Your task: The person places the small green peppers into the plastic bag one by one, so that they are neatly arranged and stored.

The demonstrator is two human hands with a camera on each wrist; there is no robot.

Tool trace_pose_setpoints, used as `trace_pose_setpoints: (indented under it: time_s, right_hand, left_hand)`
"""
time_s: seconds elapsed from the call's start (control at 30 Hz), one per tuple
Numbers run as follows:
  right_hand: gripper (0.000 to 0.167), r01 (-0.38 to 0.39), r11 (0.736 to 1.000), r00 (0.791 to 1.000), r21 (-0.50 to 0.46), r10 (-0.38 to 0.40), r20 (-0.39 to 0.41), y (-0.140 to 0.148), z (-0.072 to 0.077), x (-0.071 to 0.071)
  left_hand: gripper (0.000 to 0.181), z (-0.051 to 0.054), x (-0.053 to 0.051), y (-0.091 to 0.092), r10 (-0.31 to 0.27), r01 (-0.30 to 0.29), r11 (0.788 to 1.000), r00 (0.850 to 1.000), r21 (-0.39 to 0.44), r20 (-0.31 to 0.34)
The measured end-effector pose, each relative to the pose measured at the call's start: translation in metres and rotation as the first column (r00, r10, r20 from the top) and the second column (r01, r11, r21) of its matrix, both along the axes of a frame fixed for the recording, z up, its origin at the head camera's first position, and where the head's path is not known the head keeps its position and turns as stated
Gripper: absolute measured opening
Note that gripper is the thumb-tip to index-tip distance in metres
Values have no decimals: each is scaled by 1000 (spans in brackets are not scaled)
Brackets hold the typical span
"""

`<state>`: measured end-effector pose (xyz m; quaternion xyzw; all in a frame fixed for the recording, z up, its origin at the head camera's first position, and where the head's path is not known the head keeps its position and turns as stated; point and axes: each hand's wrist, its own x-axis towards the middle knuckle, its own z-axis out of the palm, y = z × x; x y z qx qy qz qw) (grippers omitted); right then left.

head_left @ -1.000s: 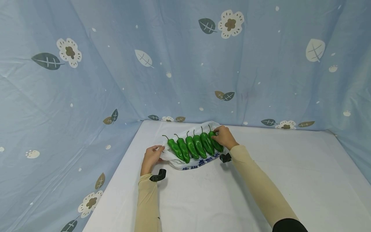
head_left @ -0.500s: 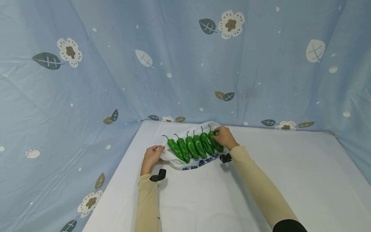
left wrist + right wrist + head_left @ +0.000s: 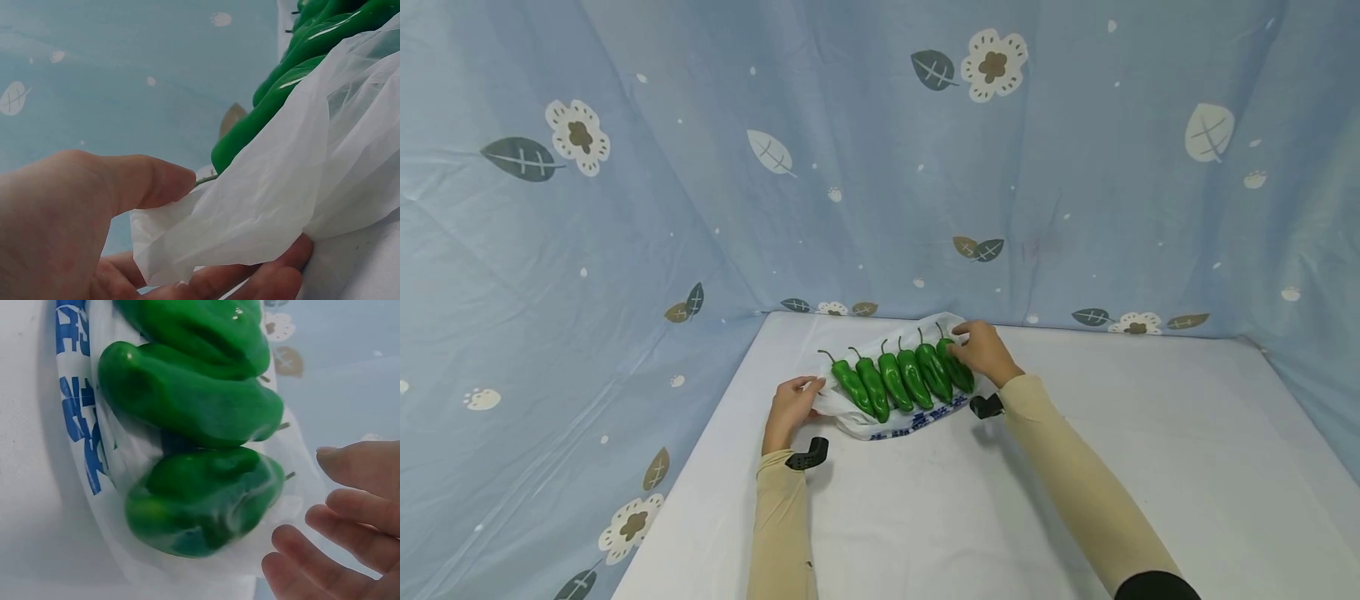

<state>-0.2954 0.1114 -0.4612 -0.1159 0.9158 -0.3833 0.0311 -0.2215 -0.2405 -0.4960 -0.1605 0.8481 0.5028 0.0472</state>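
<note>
Several green peppers [image 3: 892, 381] lie side by side in a slanting row on a white plastic bag [image 3: 859, 426] with blue lettering. At the bag's left end my left hand [image 3: 788, 407] pinches its edge; in the left wrist view the thumb lies above the plastic and the fingers below it. My right hand [image 3: 987, 353] is at the right end, by the stem side of the last pepper [image 3: 203, 503]. In the right wrist view its fingers are spread and relaxed, apart from that pepper. Thin plastic seems to cover part of this pepper.
A white cloth covers the table [image 3: 910, 517]. Blue curtains [image 3: 850, 208] with flowers and leaves hang behind it and along the left. A black wrist camera mount [image 3: 808, 454] sits at the left wrist, another [image 3: 987, 407] at the right.
The right hand has loosened from the rightmost pepper and shifted slightly away, its fingers straighter. The left hand keeps its pinch on the bag. The head view has moved slightly.
</note>
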Motion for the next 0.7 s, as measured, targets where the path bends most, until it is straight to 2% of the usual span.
trace_pose_setpoints:
  time_s: [0.23,0.43,0.57,0.7]
  right_hand:
    - [45,10,999,1000,-47,-12,-27,8,12,11]
    - [45,40,994,994,-102,-51,-100,18,30,22]
    - [42,56,985,981,-161,-84,-174,28,40,37]
    - [41,95,978,954,-185,-142,-263,41,48,57]
  left_hand:
    - [60,-1,-1,0,-29,30,999,1000,-21,8]
    - [71,4,3,-3,-39,39,997,999,-71,-11]
    - [73,9,6,-3,-19,15,997,999,-71,-47]
    - [70,15,8,0,11,-21,996,993,-83,-121]
